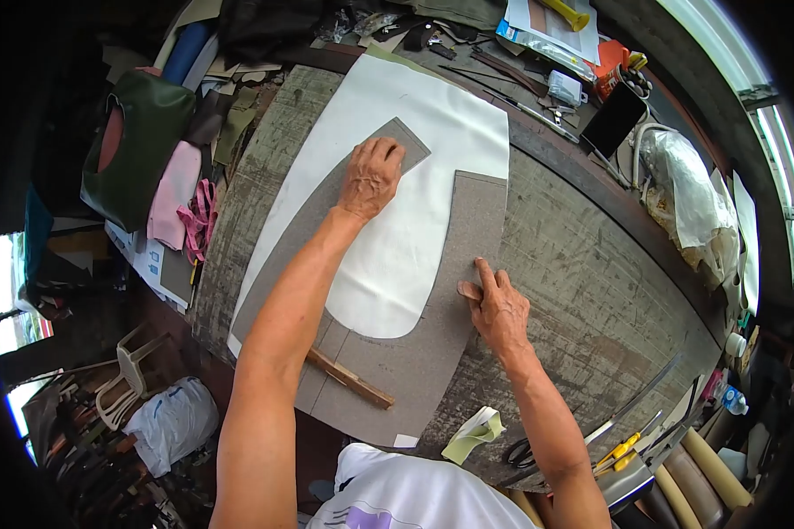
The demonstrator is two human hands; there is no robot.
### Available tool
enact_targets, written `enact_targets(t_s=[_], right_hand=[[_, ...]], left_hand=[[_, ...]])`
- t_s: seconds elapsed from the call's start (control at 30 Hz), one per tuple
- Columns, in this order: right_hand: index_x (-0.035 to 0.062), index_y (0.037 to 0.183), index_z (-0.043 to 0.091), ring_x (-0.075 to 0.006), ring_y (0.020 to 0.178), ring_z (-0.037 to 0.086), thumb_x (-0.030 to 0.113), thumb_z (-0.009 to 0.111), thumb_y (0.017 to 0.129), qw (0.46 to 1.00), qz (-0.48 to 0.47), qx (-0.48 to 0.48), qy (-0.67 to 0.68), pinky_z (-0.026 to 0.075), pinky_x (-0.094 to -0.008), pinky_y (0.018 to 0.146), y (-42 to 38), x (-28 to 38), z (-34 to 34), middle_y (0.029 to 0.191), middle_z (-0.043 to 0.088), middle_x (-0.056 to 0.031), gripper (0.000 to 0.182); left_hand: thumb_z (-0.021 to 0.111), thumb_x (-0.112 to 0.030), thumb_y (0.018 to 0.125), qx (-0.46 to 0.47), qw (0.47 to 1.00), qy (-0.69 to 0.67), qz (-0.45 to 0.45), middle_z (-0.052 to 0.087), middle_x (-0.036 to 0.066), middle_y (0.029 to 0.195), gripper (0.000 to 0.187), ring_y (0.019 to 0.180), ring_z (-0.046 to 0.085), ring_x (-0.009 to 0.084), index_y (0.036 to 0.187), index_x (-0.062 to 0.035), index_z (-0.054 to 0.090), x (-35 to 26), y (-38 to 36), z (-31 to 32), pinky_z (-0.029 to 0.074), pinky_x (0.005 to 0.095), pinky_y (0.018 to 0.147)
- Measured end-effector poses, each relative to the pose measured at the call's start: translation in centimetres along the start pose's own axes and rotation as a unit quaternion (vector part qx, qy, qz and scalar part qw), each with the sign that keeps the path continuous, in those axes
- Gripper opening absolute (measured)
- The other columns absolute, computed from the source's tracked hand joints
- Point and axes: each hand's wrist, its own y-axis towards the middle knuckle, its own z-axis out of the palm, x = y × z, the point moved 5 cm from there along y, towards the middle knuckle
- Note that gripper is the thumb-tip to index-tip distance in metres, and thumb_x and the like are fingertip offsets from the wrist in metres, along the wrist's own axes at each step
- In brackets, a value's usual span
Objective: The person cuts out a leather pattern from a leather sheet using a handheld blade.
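Note:
A large grey U-shaped pattern piece (397, 370) lies over white sheet material (388, 256) on the workbench. My left hand (372, 179) rests on the pattern's far left arm, its fingers bent and bunched close to the end; the fingertips are partly hidden. At the outer edge of the right arm is my right hand (500, 310), index finger stretched forward and thumb apart, touching the grey surface. A narrow wooden strip (351, 379) lies across the pattern's near curve, beside my left forearm.
The scratched workbench (591, 273) extends to the right. A phone (614, 119), a pen (543, 117) and plastic-wrapped bundle (684, 189) sit along the far side. Scissors (522, 454), yellow-handled tools (622, 451) and a pale green scrap (475, 435) lie near my right forearm.

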Motion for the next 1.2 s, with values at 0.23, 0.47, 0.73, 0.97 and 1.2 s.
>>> enact_targets(t_s=[0.23,0.47,0.73,0.97,1.2], right_hand=[[0.0124,0.137,0.053,-0.032,0.078,0.065,0.016,0.073,0.088,1.0,0.001,0.013,0.002,0.052,-0.0439,0.067,0.7,0.0,-0.4,0.093,0.061,-0.0123,0.053],[0.0112,0.136,0.053,-0.0318,0.081,0.066,0.007,0.074,0.082,1.0,0.005,0.022,0.019,0.053,-0.0439,0.068,0.9,-0.1,-0.2,0.095,0.061,-0.0121,0.058],[0.0153,0.142,0.051,-0.0284,0.078,0.064,0.004,0.075,0.081,0.998,-0.04,-0.041,0.0,0.054,-0.0414,0.066,0.5,0.6,-1.3,0.093,0.057,-0.0097,0.067],[0.017,0.147,0.049,-0.023,0.076,0.062,0.01,0.073,0.087,0.996,-0.051,0.034,-0.071,0.054,-0.038,0.062,1.2,1.3,0.5,0.092,0.055,-0.01,0.065],[0.0073,0.124,0.064,-0.0176,0.076,0.061,0.026,0.054,0.104,0.968,-0.056,-0.123,0.213,0.051,-0.0341,0.061,9.0,1.0,-5.9,0.09,0.053,-0.0096,0.029]], left_hand=[[0.069,-0.015,0.088,-0.019,1.0,0.02,-0.011,0.055,0.017,0.126,0.038,0.118,0.053,0.0334,0.122,0.0004,0.061,2.5,1.6,-0.1,0.045,0.0438,0.101],[0.072,-0.025,0.087,-0.023,0.999,0.029,-0.039,0.052,0.018,0.129,0.052,0.124,0.048,0.0336,0.129,0.0017,0.057,1.6,0.8,0.1,0.04,0.046,0.106],[0.071,-0.028,0.089,-0.023,0.998,0.037,-0.047,0.05,0.018,0.131,0.053,0.127,0.045,0.0334,0.131,0.0007,0.056,1.3,0.5,0.6,0.038,0.0474,0.107],[0.07,-0.028,0.088,-0.037,0.997,0.051,-0.035,0.049,0.019,0.13,0.051,0.126,0.045,0.0346,0.128,0.0001,0.056,1.2,0.6,0.7,0.038,0.0488,0.107],[0.069,-0.023,0.087,-0.052,0.998,0.021,-0.003,0.055,0.017,0.117,0.032,0.116,0.052,0.032,0.111,-0.001,0.065,1.9,1.4,0.1,0.044,0.0443,0.099]])
